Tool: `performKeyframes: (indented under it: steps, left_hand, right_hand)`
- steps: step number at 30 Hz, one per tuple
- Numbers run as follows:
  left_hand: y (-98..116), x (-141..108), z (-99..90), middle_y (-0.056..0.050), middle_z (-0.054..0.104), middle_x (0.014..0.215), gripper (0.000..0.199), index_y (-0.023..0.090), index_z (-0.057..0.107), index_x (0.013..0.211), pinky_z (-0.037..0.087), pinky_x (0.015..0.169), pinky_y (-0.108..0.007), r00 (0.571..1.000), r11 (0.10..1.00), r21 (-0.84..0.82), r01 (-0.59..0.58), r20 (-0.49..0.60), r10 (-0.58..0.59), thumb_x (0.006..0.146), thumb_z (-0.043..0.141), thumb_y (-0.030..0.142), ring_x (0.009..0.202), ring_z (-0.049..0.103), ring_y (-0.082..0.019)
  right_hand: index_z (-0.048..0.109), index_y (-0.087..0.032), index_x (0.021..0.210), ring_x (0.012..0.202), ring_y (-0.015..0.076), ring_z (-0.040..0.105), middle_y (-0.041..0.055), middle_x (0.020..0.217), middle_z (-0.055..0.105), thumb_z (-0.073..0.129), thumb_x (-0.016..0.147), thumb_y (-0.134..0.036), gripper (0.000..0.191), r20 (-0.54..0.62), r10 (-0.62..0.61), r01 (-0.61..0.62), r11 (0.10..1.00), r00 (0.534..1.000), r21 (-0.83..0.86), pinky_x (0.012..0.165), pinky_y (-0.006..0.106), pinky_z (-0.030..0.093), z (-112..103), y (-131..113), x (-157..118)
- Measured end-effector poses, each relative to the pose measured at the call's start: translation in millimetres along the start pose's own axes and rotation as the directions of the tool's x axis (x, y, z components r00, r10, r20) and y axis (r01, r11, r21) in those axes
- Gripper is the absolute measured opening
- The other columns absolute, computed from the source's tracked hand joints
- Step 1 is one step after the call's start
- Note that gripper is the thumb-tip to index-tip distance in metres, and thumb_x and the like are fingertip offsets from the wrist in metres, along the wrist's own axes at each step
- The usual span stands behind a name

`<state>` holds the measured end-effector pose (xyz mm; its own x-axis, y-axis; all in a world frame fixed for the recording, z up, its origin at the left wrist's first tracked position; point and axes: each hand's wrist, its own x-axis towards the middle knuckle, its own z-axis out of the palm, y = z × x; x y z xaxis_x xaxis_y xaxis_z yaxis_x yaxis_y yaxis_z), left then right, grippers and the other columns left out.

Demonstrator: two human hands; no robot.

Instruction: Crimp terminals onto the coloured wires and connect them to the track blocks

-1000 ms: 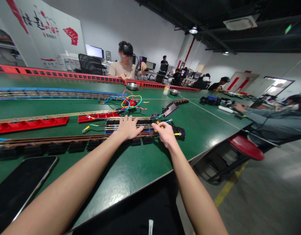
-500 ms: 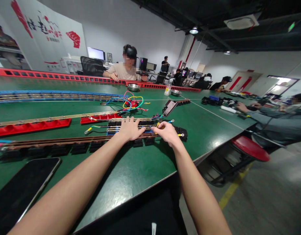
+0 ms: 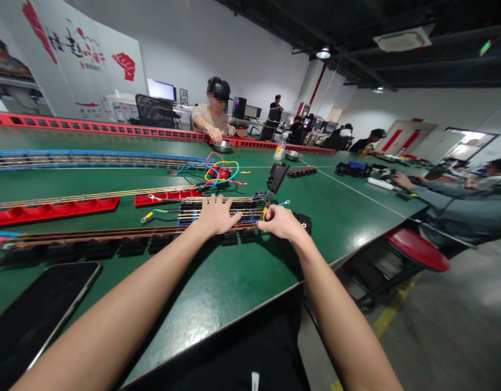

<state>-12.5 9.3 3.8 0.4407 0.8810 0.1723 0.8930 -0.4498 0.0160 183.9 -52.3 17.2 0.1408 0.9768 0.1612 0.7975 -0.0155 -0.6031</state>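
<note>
My left hand (image 3: 218,215) lies flat with fingers spread over a strip assembly (image 3: 189,216) of black and blue plastic with brass-coloured rails, pressing on it. At the strip's right end my right hand (image 3: 281,221) is closed round small yellow-handled pliers (image 3: 265,211), whose dark jaws point up and away. Most of the handles are hidden by the fingers. Behind the pliers a black rectangular block (image 3: 277,177) stands tilted on thin coloured wires. A green-yellow wire with a ring terminal (image 3: 144,219) sticks out left of the strip. A brown-railed strip (image 3: 112,233) runs along the near side.
Red strips (image 3: 55,210), a blue strip (image 3: 91,159) and a tangle of coloured wires (image 3: 221,172) lie farther back. A phone (image 3: 42,309) is at the near left. Across the table a person's hand (image 3: 213,133) is at a metal bowl (image 3: 223,146). A red stool (image 3: 417,248) stands right.
My right hand has shifted slightly right with the pliers, and the black block has turned more upright. My left hand stays put. The person opposite has reached to the metal bowl.
</note>
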Motion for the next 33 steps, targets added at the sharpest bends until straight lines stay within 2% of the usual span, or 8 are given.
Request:
performKeyframes:
  steps: [5,7,10,12,15,18,24,33]
  left_hand:
    - [-0.5,0.5,1.9,-0.02,0.046,0.145,0.069,0.017,0.043,0.144,0.029,0.108,-0.055,1.0,1.0,0.008,0.011,-0.001,-0.011,0.093,0.029,0.061,0.135,0.038,-0.039]
    - [-0.8,0.8,2.7,-0.02,0.045,0.146,0.069,0.017,0.043,0.144,0.028,0.109,-0.054,1.0,1.0,0.004,0.013,0.001,-0.013,0.092,0.029,0.061,0.136,0.038,-0.039]
    - [-1.2,1.1,3.0,-0.021,0.044,0.146,0.07,0.016,0.043,0.144,0.028,0.109,-0.055,1.0,1.0,-0.012,0.01,0.007,-0.01,0.092,0.03,0.061,0.136,0.037,-0.04]
    - [-1.4,1.0,2.7,-0.021,0.044,0.146,0.07,0.015,0.043,0.145,0.028,0.109,-0.055,1.0,1.0,-0.021,0.01,0.008,-0.009,0.092,0.03,0.061,0.137,0.037,-0.04]
    - [-1.2,0.9,2.3,-0.021,0.044,0.146,0.071,0.016,0.043,0.145,0.029,0.108,-0.055,1.0,1.0,-0.017,0.014,0.012,-0.014,0.092,0.03,0.062,0.136,0.037,-0.04]
    - [-0.8,1.1,2.7,-0.02,0.045,0.146,0.071,0.017,0.043,0.145,0.029,0.109,-0.055,1.0,1.0,-0.007,0.014,0.013,-0.014,0.092,0.029,0.062,0.136,0.037,-0.039]
    - [0.2,1.0,2.9,-0.021,0.045,0.145,0.071,0.016,0.044,0.144,0.029,0.109,-0.055,1.0,1.0,-0.01,0.008,0.0,-0.008,0.092,0.029,0.062,0.136,0.037,-0.041]
    - [-0.1,-0.5,2.0,-0.02,0.048,0.142,0.069,0.016,0.046,0.142,0.03,0.108,-0.054,1.0,1.0,-0.001,-0.001,-0.013,0.001,0.093,0.029,0.061,0.134,0.04,-0.039]
  right_hand:
    - [0.048,-0.023,0.064,0.053,0.0132,0.049,-0.0024,0.061,0.059,0.075,0.061,-0.036,0.03,-0.017,0.01,-0.012,0.991,1.0,-0.13,0.052,0.026,0.033,-1.9,-11.1,-8.5]
    - [0.055,-0.021,0.076,0.063,0.0181,0.056,0.0033,0.073,0.064,0.071,0.067,-0.04,0.026,-0.043,0.019,-0.028,0.974,0.999,-0.227,0.058,0.028,0.038,-1.2,-16.0,-13.8]
    - [0.057,-0.016,0.104,0.083,0.0266,0.063,0.0128,0.094,0.064,0.063,0.077,-0.042,0.037,-0.137,0.036,-0.079,0.944,0.99,-0.321,0.069,0.033,0.044,5.3,-23.0,-24.5]
    - [0.055,-0.016,0.118,0.088,0.0277,0.065,0.0151,0.104,0.06,0.057,0.083,-0.04,0.042,-0.205,0.042,-0.109,0.938,0.978,-0.33,0.073,0.035,0.046,12.4,-27.1,-32.1]
    - [0.055,-0.024,0.128,0.086,0.0256,0.066,0.0144,0.119,0.052,0.049,0.09,-0.038,0.041,-0.273,0.036,-0.133,0.929,0.961,-0.346,0.071,0.035,0.048,23.0,-30.5,-41.0]
    - [0.058,-0.029,0.131,0.085,0.0243,0.067,0.0127,0.124,0.049,0.044,0.094,-0.041,0.041,-0.304,0.025,-0.134,0.93,0.952,-0.343,0.071,0.036,0.05,29.1,-28.1,-44.6]
    - [0.065,-0.029,0.127,0.089,0.0223,0.065,0.011,0.118,0.052,0.048,0.093,-0.044,0.041,-0.379,-0.036,-0.072,0.961,0.925,-0.267,0.076,0.034,0.051,31.5,-13.8,-40.6]
    - [0.072,-0.03,0.119,0.09,0.0213,0.065,0.0101,0.121,0.05,0.055,0.087,-0.037,0.038,-0.389,-0.095,-0.029,0.953,0.916,-0.301,0.075,0.032,0.053,32.8,-10.3,-42.6]
